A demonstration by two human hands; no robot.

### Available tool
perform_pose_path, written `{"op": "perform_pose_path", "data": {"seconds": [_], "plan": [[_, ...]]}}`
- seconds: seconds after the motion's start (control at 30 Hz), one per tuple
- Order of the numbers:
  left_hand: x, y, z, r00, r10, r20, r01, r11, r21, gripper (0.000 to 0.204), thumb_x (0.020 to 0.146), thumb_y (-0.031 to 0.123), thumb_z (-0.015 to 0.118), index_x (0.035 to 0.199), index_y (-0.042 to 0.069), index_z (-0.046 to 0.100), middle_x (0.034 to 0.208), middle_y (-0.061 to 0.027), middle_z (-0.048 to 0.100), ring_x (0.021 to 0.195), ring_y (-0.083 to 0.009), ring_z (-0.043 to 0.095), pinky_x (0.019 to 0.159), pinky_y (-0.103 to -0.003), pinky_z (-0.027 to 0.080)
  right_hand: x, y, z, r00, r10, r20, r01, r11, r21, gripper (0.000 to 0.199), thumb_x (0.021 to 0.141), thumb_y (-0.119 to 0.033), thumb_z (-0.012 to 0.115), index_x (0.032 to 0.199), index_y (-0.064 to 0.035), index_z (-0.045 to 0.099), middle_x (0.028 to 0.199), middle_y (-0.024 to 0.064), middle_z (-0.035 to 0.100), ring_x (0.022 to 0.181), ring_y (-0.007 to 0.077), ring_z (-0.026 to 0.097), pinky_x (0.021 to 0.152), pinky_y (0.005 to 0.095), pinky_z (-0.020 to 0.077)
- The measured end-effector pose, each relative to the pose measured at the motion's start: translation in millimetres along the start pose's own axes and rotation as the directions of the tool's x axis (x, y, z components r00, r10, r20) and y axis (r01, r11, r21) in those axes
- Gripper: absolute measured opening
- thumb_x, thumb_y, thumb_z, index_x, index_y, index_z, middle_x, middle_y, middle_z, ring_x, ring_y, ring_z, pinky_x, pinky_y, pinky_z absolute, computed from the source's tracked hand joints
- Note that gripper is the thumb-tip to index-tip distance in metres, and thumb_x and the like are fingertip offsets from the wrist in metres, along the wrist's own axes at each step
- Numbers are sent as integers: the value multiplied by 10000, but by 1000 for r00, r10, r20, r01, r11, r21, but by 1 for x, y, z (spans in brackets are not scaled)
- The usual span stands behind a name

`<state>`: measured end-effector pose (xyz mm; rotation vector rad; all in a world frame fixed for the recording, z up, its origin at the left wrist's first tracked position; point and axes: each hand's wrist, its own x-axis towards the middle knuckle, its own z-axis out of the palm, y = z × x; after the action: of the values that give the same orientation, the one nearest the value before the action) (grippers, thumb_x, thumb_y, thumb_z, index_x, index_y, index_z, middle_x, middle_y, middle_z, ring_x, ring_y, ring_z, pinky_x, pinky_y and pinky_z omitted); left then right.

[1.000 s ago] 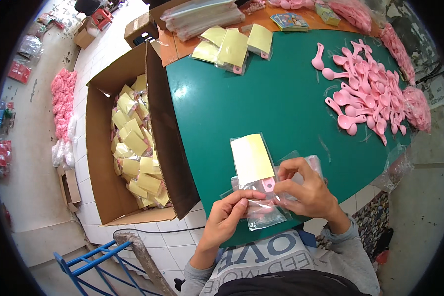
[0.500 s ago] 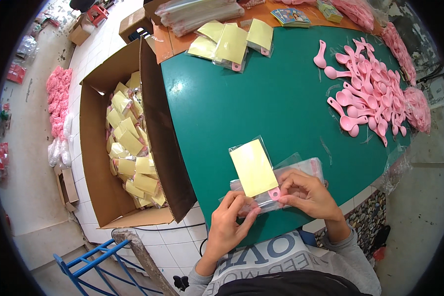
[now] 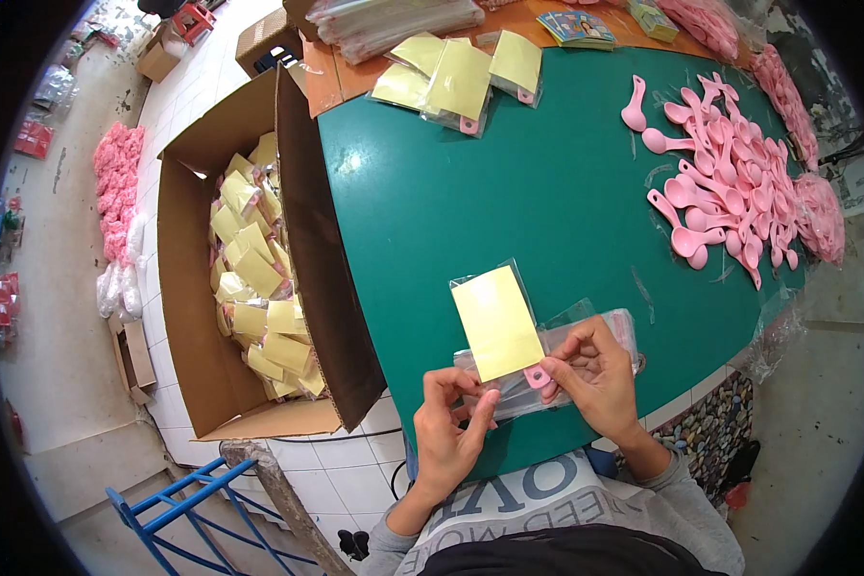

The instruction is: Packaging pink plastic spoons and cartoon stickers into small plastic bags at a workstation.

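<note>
Packet in hand: we see a clear plastic sleeve with a yellow card (image 3: 495,323) and a pink handle tip (image 3: 537,375) poking out below it, lying at the near edge of the green table (image 3: 509,192), just in front of the person.
Left hand: our left hand (image 3: 451,432) pinches the lower left end of the sleeve between thumb and fingers, closed on the plastic, wrist coming up from the near edge.
Right hand: our right hand (image 3: 597,370) is curled over the right side, fingertips gripping the sleeve beside the pink tip, resting on a stack of empty clear sleeves (image 3: 605,331).
Done so far: we judge much is finished; the open cardboard box (image 3: 202,288) off the table's left edge holds many yellow packets, and a few more packets (image 3: 456,82) lie at the far left corner.
Left to do: a big heap of loose pink spoons (image 3: 730,182) covers the far right side of the table, so plenty remains, we think.
This packet: card and spoon look inserted; whether the flap is sealed we cannot tell.
</note>
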<state>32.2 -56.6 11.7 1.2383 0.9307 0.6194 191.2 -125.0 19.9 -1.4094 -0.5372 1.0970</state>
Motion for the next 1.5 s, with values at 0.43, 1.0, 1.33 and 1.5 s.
{"op": "perform_pose_path", "data": {"seconds": [0.43,1.0,1.33,1.5], "plan": [[96,56,0,824,529,201,-558,701,444,358,852,123,579,1180,10,490,1125,-150,526,855,-229,572,691,-318,512,38,-56,-29,812,-560,163,487,498,-717,336,781,-63,630,1108,-20,572,991,172,602,872,276,602,707,330,489],[95,19,17,820,340,460,-502,813,294,110,801,10,601,891,-15,543,857,-121,609,856,-205,615,734,-281,495,71,-89,-85,471,-879,70,416,152,-896,247,793,33,540,1031,-14,584,923,90,583,772,164,561,676,261,462],[94,31,15,919,56,391,-40,998,-49,368,789,10,653,1082,-14,430,826,-151,664,830,-168,648,767,-276,527,51,-67,-57,699,-715,1,632,617,-469,160,844,-28,584,1001,0,598,878,25,562,760,71,533,684,207,445],[94,28,14,893,108,437,-82,994,-78,340,815,50,636,1093,-4,448,884,-151,665,847,-154,648,714,-239,529,52,-67,-65,720,-689,-87,530,626,-571,190,836,-30,600,1023,-2,587,886,20,563,789,74,542,704,210,455]]}}
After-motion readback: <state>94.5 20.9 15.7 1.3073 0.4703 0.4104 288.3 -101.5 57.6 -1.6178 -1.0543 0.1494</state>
